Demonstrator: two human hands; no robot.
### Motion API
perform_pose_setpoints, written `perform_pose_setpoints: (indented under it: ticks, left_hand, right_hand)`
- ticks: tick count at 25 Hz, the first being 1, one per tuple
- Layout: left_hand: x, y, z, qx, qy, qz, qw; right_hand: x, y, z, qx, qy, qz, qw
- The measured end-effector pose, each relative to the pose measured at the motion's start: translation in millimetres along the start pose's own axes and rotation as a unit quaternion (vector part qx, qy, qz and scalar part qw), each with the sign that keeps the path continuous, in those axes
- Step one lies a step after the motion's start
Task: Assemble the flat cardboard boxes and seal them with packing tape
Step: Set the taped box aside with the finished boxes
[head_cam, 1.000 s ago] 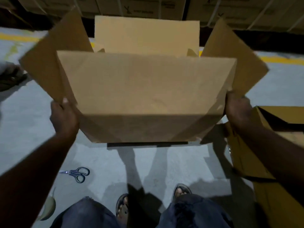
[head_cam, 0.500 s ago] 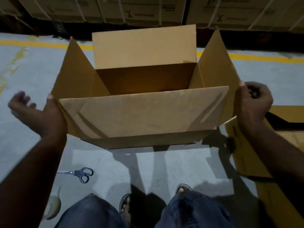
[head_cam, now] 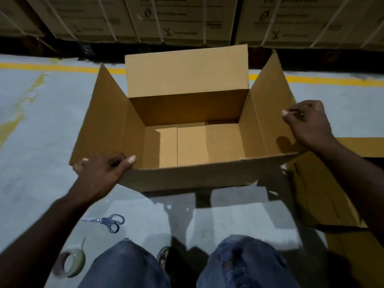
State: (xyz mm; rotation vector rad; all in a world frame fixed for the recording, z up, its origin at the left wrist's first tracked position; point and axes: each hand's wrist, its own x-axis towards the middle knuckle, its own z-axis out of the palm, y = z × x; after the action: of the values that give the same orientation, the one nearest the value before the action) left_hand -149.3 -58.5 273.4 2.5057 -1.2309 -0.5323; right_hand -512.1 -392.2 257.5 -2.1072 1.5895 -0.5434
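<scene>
Box [head_cam: 187, 73] upright on floor [head_cam: 41, 132], top flaps up, bottom folded shut. L hand [head_cam: 101, 173] grips near-left corner, R hand [head_cam: 307, 125] pinches right flap. Step prob closing top: next fold flaps in, then grab tape roll [head_cam: 70, 265], scissors [head_cam: 110, 222] by L knee

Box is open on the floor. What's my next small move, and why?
Probably fold the right flap inward: the right hand pinches its edge, the left hand grips the box corner, and all four flaps are open.
</scene>
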Motion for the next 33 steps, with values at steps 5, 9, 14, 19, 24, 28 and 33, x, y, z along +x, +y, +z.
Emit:
perform_pose_setpoints:
  ticks: [5,9,14,19,24,28,33]
  left_hand:
    - [-59,-36,31,0.016,-0.055,-0.036,0.998]
    - [-84,-59,53,-0.145,-0.042,-0.063,0.986]
    - [-26,-88,26,-0.301,0.267,-0.21,0.891]
    - [10,-40,44,-0.287,0.025,-0.039,0.957]
    - [36,-35,103,-0.012,-0.26,0.002,0.965]
    - [41,-29,123,0.101,-0.279,0.038,0.954]
    - [52,-44,122,0.022,-0.265,-0.009,0.964]
  right_hand:
    - [-6,-16,17,0.043,-0.098,-0.097,0.99]
    - [-34,-43,78,-0.007,-0.306,-0.165,0.938]
    - [-43,-8,135,-0.094,-0.401,-0.089,0.907]
    - [-41,15,145,-0.093,-0.398,-0.093,0.908]
    - [-40,-1,130,-0.097,-0.407,-0.101,0.903]
    - [-71,-32,76,-0.043,-0.549,-0.1,0.829]
    - [-110,-14,48,-0.242,-0.588,-0.193,0.747]
